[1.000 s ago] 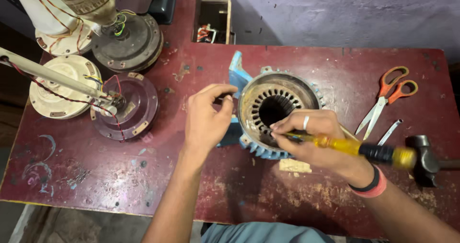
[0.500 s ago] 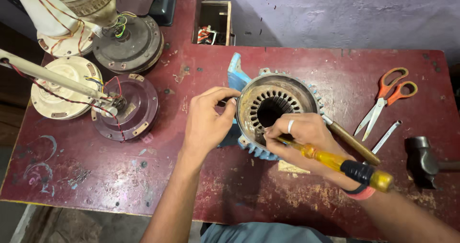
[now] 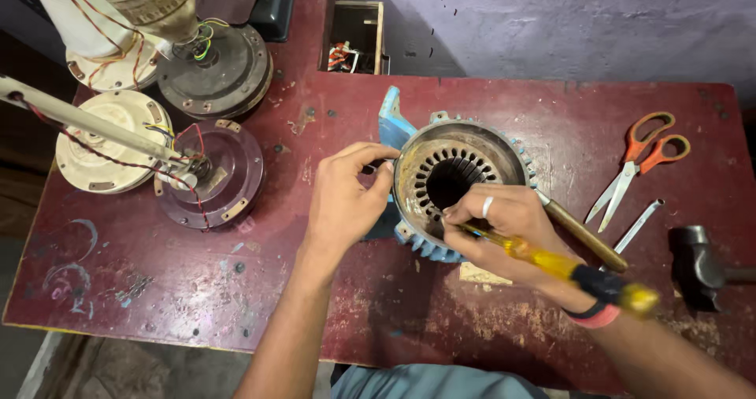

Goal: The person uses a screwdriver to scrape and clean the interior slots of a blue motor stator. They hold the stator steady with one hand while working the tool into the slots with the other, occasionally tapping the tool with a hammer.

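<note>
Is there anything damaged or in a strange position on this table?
Yes. The red table is worn, its paint scratched and flaked near the front edge. The hammer lies at the right edge. Nothing is spilled.

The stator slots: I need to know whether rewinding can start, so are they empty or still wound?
Empty, as far as visible. The stator shows bare dark slots around its bore, with no copper wire in them.
</note>
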